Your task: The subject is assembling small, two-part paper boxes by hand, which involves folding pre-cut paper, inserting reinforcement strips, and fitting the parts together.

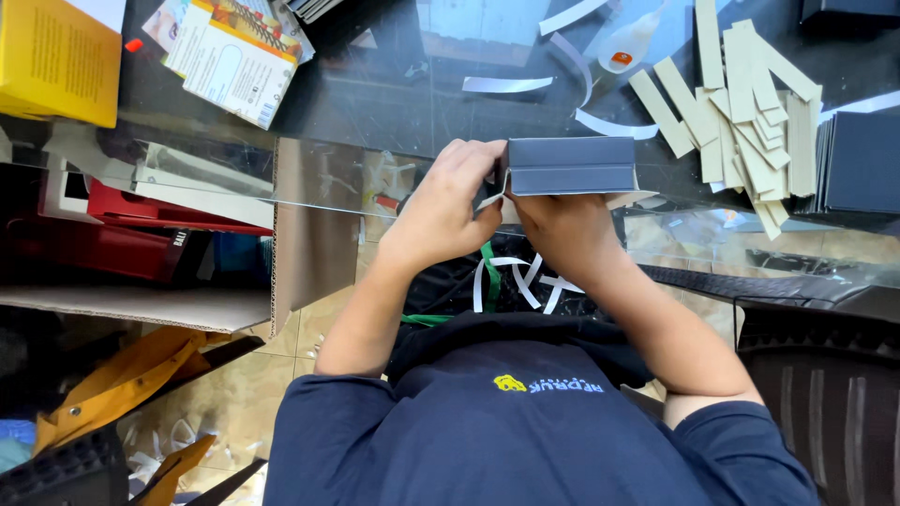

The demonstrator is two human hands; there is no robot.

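I hold a small dark grey box [570,166] at the near edge of a glass table [394,103]. My left hand [445,206] pinches the box's left end, fingers curled over its corner. My right hand [562,230] grips the box from underneath, with a white paper strip [489,199] showing between the two hands. Both forearms come up from my lap, in short dark blue sleeves.
A heap of beige card strips [745,112] lies at the right, beside a stack of dark panels [858,164]. White paper strips [609,124] and a glue bottle [628,45] lie behind the box. A yellow box [58,58] and a printed booklet [234,58] sit at the left. An open cardboard carton [300,230] stands below the table.
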